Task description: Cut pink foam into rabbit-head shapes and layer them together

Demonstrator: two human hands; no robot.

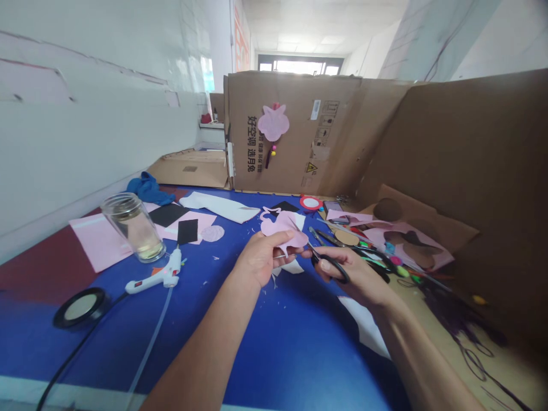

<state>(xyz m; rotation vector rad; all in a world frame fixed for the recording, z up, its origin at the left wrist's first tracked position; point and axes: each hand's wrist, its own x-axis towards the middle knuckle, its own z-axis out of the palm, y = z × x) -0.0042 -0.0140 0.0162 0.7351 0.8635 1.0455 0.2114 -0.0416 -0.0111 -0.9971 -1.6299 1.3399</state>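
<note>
In the middle of the head view, my left hand (262,257) is closed on a pink cut-out piece (278,224) with rounded, scalloped edges, thumb on top. My right hand (349,271) grips black-handled scissors (340,269), their blades pointing up and left against the piece's right side. How far the blades are apart I cannot tell. Behind the piece lies a thin pink offcut strip (269,212). Small white scraps (291,267) are on the blue table (274,342) below my hands. A similar pink shape (274,123) with beads hanging under it is on the upright cardboard.
On the left stand a glass jar (135,228), a white glue gun (158,277) with a black cord, and a black tape roll (80,307). Pink sheets, black squares (187,232) and a blue cloth (149,188) lie behind. Cardboard walls (295,154) enclose the back and right, near cluttered tools and offcuts.
</note>
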